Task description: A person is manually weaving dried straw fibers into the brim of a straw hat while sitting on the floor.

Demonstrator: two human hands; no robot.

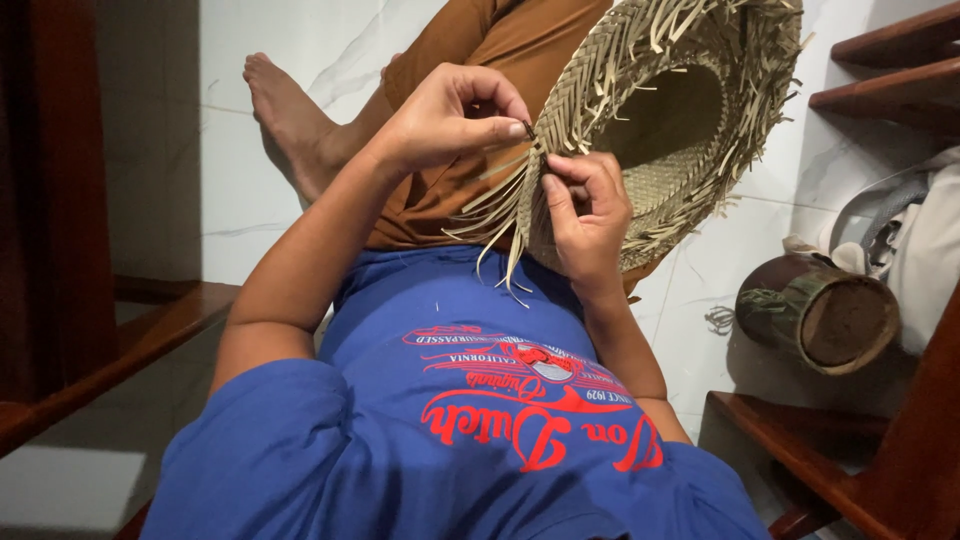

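A half-woven straw hat [670, 110] rests on my lap, its hollow crown facing me and loose pale strips sticking out all around the brim. My left hand [450, 120] pinches a thin strip [527, 130] at the near edge of the brim between thumb and forefinger. Just below it, my right hand [585, 215] grips the brim's edge, fingers curled over the weave. Several free strips [500, 215] hang down between the two hands. I wear a blue printed shirt and brown trousers.
My bare foot [290, 115] lies on the white marble floor [260, 200]. A cylindrical wooden block [825, 315] lies on its side at right, beside a white bag [920, 240]. Dark wooden furniture rails [150, 335] flank both sides.
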